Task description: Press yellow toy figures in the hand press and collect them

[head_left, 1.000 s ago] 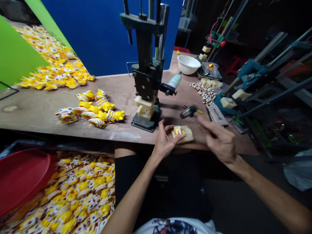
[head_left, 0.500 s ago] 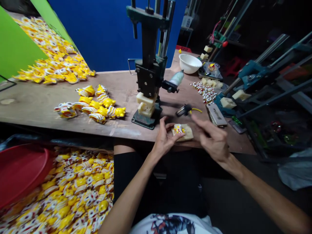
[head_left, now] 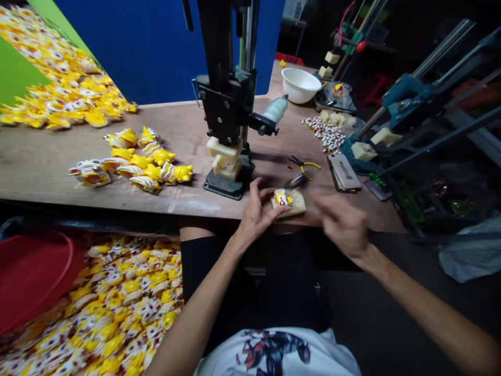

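My left hand (head_left: 256,209) lies at the table's front edge, thumb and fingers curved around a small yellow-and-white plastic toy piece (head_left: 281,198). That piece rests on a cream-coloured block (head_left: 298,202). To the right, my right hand (head_left: 344,224) is closed and smeared by motion. A silvery cylindrical head of what looks like a hammer (head_left: 296,180) shows just beyond the block; its handle toward my right hand is blurred. Behind it lie yellow-handled pliers (head_left: 303,164) and a tiny red piece (head_left: 290,167).
A press (head_left: 225,109) with cream jaw blocks stands left of my hands. Assembled yellow-and-white toys (head_left: 141,162) lie farther left, beside a large pile (head_left: 66,99). At right are a white bowl (head_left: 300,86), small parts (head_left: 324,133) and a phone (head_left: 344,172). A red basin (head_left: 35,277) sits below left.
The view has shifted, so the table sits a little higher and further left. The hammer head has moved slightly toward me, baring more of the pliers. My left hand stays at the toy piece.
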A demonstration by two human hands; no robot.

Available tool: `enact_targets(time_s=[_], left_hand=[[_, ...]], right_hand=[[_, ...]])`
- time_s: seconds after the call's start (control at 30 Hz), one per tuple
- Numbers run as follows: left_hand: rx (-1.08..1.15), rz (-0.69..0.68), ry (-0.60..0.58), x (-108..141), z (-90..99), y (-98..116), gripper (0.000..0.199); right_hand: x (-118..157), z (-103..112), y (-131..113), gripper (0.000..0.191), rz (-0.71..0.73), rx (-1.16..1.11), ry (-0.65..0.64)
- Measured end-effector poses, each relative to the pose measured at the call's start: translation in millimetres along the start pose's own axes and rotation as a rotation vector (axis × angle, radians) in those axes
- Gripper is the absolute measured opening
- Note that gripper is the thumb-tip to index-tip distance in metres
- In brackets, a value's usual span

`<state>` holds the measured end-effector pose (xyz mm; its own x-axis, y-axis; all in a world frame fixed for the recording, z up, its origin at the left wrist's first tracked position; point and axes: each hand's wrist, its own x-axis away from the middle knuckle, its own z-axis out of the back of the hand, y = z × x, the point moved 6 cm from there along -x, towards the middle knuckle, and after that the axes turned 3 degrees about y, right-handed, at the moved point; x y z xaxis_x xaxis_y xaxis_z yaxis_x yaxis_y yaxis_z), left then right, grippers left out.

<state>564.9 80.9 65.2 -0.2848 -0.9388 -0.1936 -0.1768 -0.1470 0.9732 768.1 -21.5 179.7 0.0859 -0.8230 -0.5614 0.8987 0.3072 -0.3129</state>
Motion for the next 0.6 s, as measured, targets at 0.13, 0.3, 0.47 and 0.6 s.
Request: enact_targets(time_s=[0.13, 0.3, 0.47, 0.6], left_hand=[[-0.040, -0.038, -0.023, 1, -1.2, 9, 0.088], [-0.094, -0.065, -0.075, 2, -4.1, 15, 0.047], [-0.072, -0.035, -0.035, -2, -1.8, 10, 0.047], [-0.058, -0.008, -0.056, -4, 0.8, 6, 0.048]], right_hand=[[-5, -6, -11, 0.054, 0.011, -0.047, -0.068], [-2, 5, -12, 0.043, -0.096, -0.155, 0.041], [13, 1, -10, 0.042, -0.111, -0.127, 0.038], [21, 12, -16, 0.050, -0.059, -0.025, 0.199]])
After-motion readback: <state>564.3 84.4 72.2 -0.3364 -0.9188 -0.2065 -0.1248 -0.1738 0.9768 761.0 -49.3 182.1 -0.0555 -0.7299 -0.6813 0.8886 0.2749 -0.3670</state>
